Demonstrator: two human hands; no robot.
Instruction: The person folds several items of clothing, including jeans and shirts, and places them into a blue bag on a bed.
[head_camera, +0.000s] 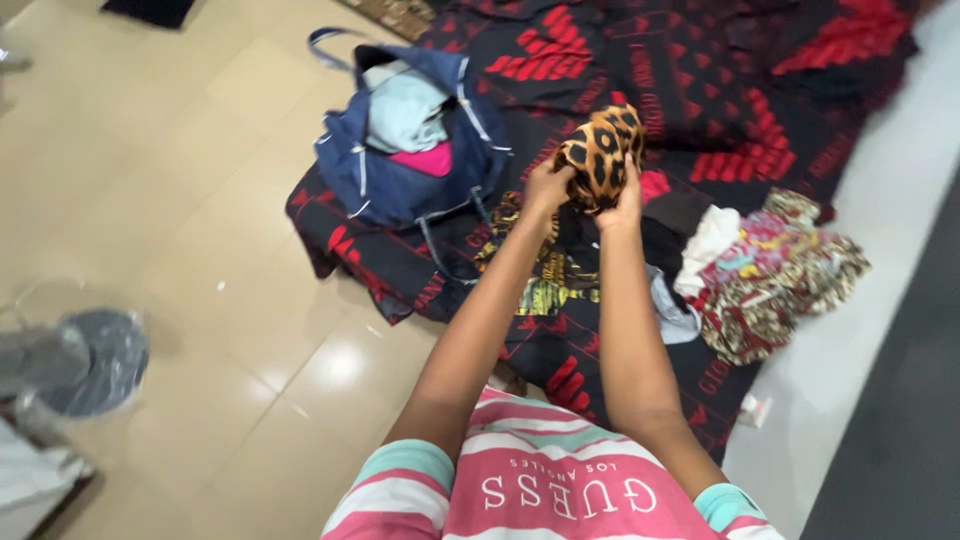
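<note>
Both my hands hold a bunched orange cloth with black spots (602, 150) above a black sheet with red patterns (720, 90) spread on the floor. My left hand (547, 187) grips its left side and my right hand (626, 203) grips its lower right side. Just left of the cloth stands an open blue bag (400, 175) with pale blue and pink clothes inside. Under my forearms lies a black garment with a yellow print (555, 280).
A pile of colourful patterned clothes (775, 275) and a white cloth (708, 245) lie on the sheet to the right. A fan base (90, 360) stands on the beige tiled floor at left. A dark strip of floor runs along the right edge.
</note>
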